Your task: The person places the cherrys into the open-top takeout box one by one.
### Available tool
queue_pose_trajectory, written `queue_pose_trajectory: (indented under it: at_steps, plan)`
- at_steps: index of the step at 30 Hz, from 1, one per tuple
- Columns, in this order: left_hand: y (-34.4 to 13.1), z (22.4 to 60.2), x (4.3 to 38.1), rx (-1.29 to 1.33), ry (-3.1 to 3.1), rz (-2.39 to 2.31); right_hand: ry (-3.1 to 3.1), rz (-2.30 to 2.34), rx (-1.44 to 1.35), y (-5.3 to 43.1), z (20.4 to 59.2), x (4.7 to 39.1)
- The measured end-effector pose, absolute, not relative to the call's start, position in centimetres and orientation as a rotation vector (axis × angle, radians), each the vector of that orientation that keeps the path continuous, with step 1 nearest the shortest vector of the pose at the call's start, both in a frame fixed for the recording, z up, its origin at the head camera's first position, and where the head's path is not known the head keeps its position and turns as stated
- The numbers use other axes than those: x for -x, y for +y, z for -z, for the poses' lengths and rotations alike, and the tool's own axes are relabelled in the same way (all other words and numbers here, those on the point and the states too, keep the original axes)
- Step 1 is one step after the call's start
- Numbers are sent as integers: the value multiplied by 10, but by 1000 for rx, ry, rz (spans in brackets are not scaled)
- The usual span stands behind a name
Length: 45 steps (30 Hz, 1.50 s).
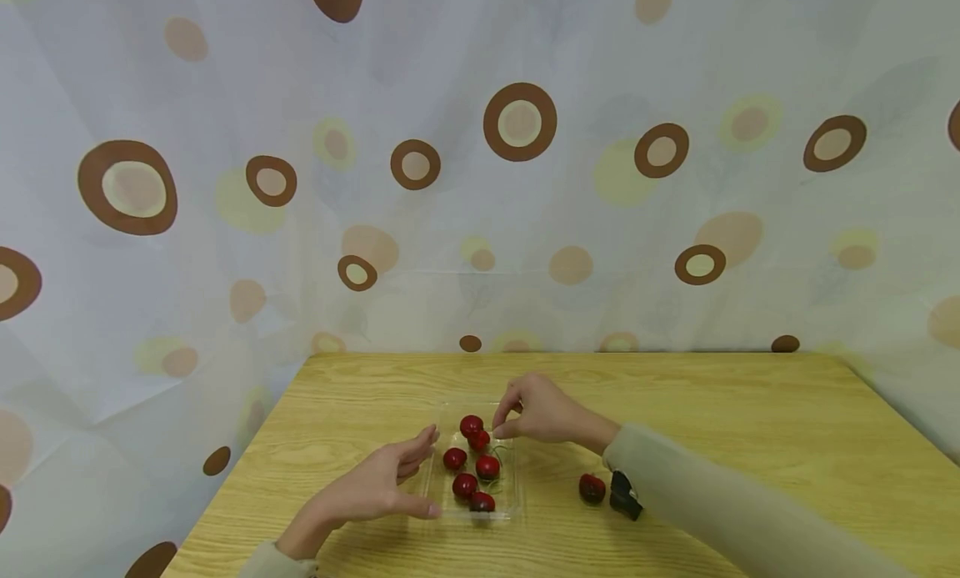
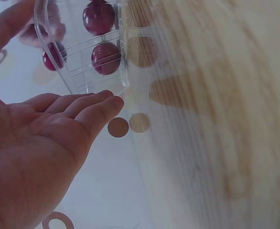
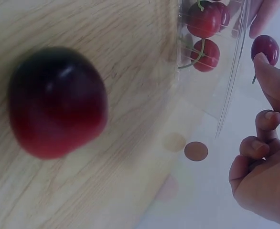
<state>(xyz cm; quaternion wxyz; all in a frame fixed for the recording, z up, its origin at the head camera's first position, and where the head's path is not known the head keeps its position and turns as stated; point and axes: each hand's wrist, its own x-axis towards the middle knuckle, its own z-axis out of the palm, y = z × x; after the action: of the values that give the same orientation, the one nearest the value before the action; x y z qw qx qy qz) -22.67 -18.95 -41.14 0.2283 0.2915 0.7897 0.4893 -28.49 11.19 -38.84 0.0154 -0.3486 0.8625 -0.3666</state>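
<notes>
A clear plastic box [image 1: 516, 499] stands on the table with several dark red cherries [image 1: 464, 485] inside, some with green stems. My right hand [image 1: 542, 411] is over its far right side. Thumb and finger pinch a cherry [image 3: 265, 49] by its side, above the box rim in the right wrist view, a short stem hanging from it. On the box's left, my left hand [image 1: 378, 482] spreads its thumb and fingers along the wall. In the left wrist view its straight fingers [image 2: 99, 107] lie right at the box edge and hold nothing.
Another cherry [image 1: 592, 488] lies on the wooden table [image 1: 720, 428], right of the box and below my right forearm. Beside it shows a black device [image 1: 625, 496] at the right wrist. A pale curtain [image 1: 465, 228] with brown ovals hangs behind the table.
</notes>
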Motion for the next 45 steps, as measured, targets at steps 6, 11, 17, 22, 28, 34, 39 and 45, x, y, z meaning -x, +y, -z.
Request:
queue_pose_trajectory:
  at_steps: [6,11,17,22,28,34,39,45]
  plan:
    - [-191,413,228,-798,2173,-1347,2721,1098,1047,102,392,287]
    - [-192,416,229,-784,2184,-1337,2766,1051,985,95,394,288]
    - [-191,415,229,-797,2189,-1326,2828,989,896,86,395,287]
    - [-190,415,229,-799,2179,-1330,2883,943,872,79,396,286]
    - [-189,416,230,-802,2181,-1330,2885,907,844,74,395,286]
    - [-188,416,230,-820,2178,-1335,2812,1004,835,86,383,285]
    - [-188,414,230,-827,2188,-1334,2774,1093,889,109,371,281]
    - [-190,415,229,-827,2200,-1333,2787,1163,906,140,363,277]
